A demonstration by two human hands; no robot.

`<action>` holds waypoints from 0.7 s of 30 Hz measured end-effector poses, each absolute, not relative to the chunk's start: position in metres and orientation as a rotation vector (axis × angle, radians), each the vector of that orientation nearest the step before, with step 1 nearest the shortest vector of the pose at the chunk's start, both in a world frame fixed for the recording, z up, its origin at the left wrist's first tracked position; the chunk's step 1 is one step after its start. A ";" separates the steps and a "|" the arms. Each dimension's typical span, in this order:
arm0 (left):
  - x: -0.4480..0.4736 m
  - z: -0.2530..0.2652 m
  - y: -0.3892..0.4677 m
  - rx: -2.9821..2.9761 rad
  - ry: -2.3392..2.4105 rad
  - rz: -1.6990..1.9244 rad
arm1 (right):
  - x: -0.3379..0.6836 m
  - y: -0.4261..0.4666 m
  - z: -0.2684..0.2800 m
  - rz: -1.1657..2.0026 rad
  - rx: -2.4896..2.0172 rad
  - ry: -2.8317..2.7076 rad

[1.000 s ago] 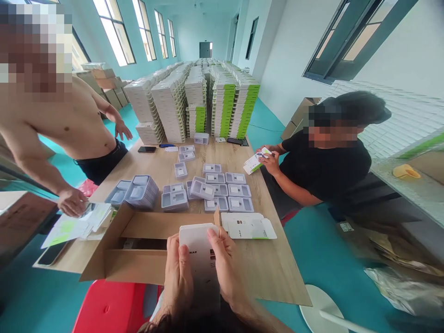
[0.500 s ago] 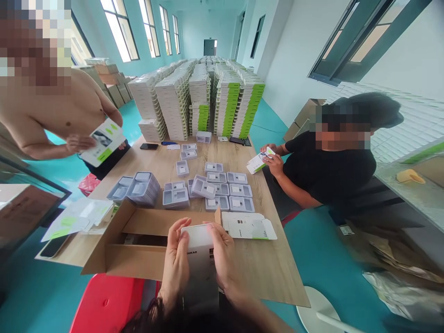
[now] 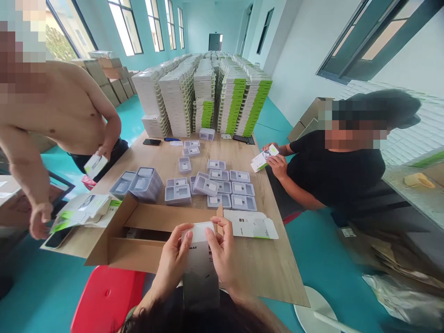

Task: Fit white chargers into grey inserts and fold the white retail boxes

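Note:
A slim white printed box (image 3: 199, 273) stands close to my body, its narrow end facing up. My left hand (image 3: 175, 254) grips its left edge near the top, thumb along the corner. On the opposite edge, my right hand (image 3: 222, 252) pinches the box with thumb and fingers by the end flap. The lower part of the box falls into shadow. Just beyond my hands lies an open brown carton (image 3: 145, 255), its inside mostly dark. Flat unfolded white box blanks (image 3: 255, 225) rest on the table to the right of it.
Plastic trays (image 3: 243, 189) sit mid-table, with stacked trays (image 3: 145, 185) at left. Two co-workers flank the table: one at left (image 3: 65, 106) holding a box, one at right (image 3: 322, 171) folding one. A red stool (image 3: 107, 298) stands below. Tall box stacks (image 3: 211, 88) rise behind.
The left co-worker has leaned over, lowering a box and reaching one hand toward the pile of blanks. My hands stay on the box, with the right fingers shifted slightly at its top.

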State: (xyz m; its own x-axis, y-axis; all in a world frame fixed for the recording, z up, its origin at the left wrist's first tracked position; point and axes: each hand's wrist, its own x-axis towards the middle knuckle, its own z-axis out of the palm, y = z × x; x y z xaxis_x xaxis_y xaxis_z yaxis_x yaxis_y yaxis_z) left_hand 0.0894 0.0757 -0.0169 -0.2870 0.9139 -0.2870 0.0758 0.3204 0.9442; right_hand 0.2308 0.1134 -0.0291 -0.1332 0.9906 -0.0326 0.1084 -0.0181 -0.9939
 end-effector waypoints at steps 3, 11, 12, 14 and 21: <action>0.088 -0.018 0.075 0.915 1.614 1.106 | 0.234 0.117 -0.030 1.207 -1.201 -1.514; 0.090 -0.019 0.079 0.858 1.529 1.135 | 0.232 0.114 -0.034 1.095 -1.138 -1.551; 0.090 -0.018 0.080 0.858 1.534 1.140 | 0.232 0.114 -0.034 1.077 -1.132 -1.562; 0.091 -0.017 0.081 0.872 1.545 1.156 | 0.233 0.116 -0.034 1.055 -1.111 -1.593; 0.087 -0.022 0.083 0.801 1.403 1.194 | 0.238 0.126 -0.035 1.314 -1.131 -1.518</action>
